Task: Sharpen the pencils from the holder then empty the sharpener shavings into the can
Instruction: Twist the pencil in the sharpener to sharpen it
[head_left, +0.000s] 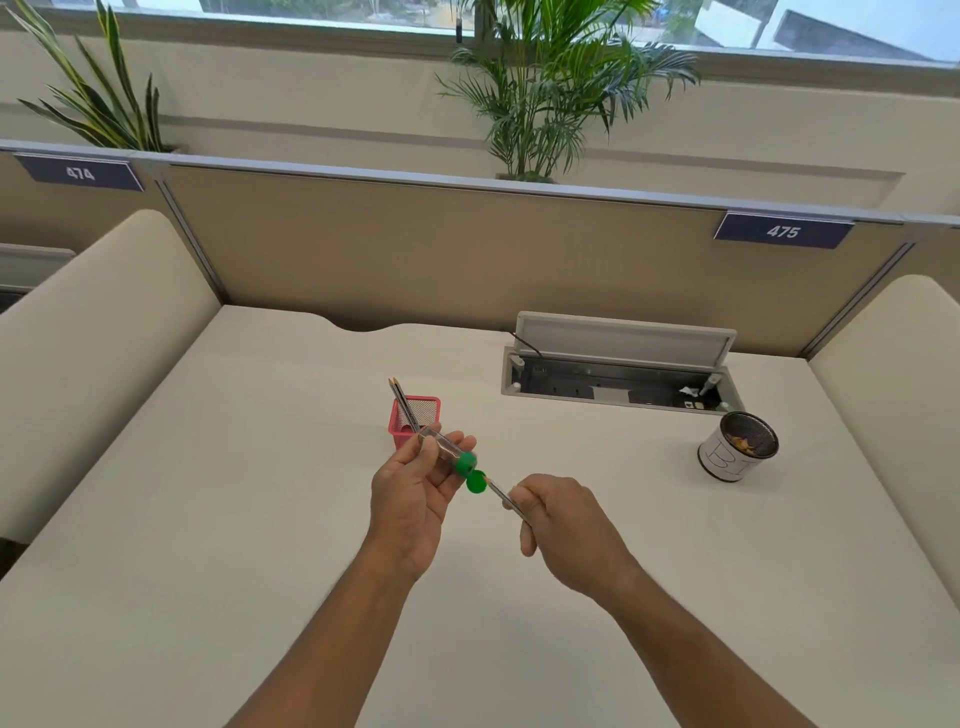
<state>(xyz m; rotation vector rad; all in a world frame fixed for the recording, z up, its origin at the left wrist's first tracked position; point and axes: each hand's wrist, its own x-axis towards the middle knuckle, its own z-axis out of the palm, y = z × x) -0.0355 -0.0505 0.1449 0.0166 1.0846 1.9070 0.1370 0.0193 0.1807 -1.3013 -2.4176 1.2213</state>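
My left hand (415, 491) grips a clear tube sharpener (448, 451) with a green end, its green flip cap (476, 482) hanging open. My right hand (558, 517) pinches a grey pencil (503, 496) whose tip points at the green end, just beside the cap. Behind my left hand stands a pink mesh holder (423, 410) with two pencils (401, 402) leaning out to the left. A white can (727, 457) with a dark inside and some shavings sits on the desk at the right.
An open cable tray (618, 371) with a raised lid is sunk into the desk behind the can. Beige partitions wall the desk at the back and both sides. Plants stand beyond the back partition.
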